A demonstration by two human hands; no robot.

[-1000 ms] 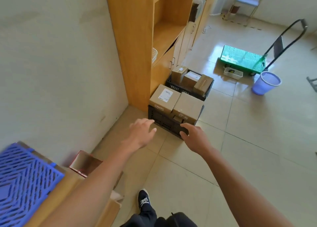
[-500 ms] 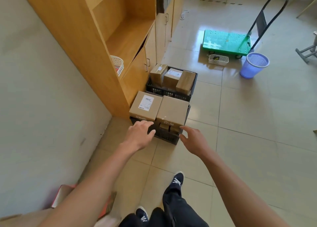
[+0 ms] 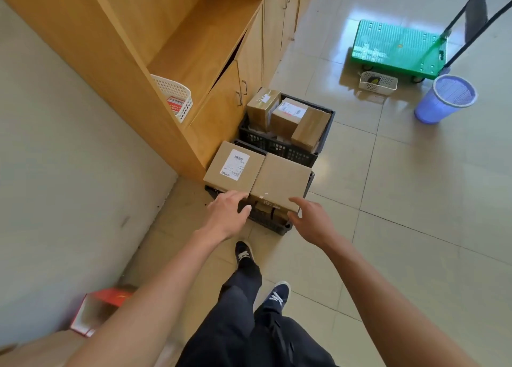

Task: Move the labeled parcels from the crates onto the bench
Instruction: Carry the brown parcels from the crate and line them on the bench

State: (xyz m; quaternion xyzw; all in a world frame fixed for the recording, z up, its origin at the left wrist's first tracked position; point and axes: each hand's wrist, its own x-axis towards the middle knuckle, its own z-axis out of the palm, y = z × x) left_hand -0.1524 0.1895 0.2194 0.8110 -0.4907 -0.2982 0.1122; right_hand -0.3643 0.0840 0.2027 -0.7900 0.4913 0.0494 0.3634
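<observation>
Two black crates stand on the floor beside a wooden cabinet. On the near crate point(image 3: 273, 224) lie a labeled parcel point(image 3: 235, 165) at the left and a plain brown parcel point(image 3: 281, 182) at the right. The far crate point(image 3: 279, 146) holds three parcels, the middle one point(image 3: 289, 114) with a white label. My left hand point(image 3: 228, 214) is open at the near edge of the two front parcels. My right hand point(image 3: 310, 218) is open at the near right corner of the plain parcel. Neither hand holds anything.
The wooden cabinet point(image 3: 177, 47) with a white basket point(image 3: 174, 96) on its shelf stands to the left. A green trolley point(image 3: 399, 47), a small white basket point(image 3: 378, 82) and a purple bin point(image 3: 446, 97) are at the far right. A red box point(image 3: 102, 308) lies by the wall.
I have stepped closer to the crates and the view has tilted down. Both hands have reached forward to the near crate's front edge.
</observation>
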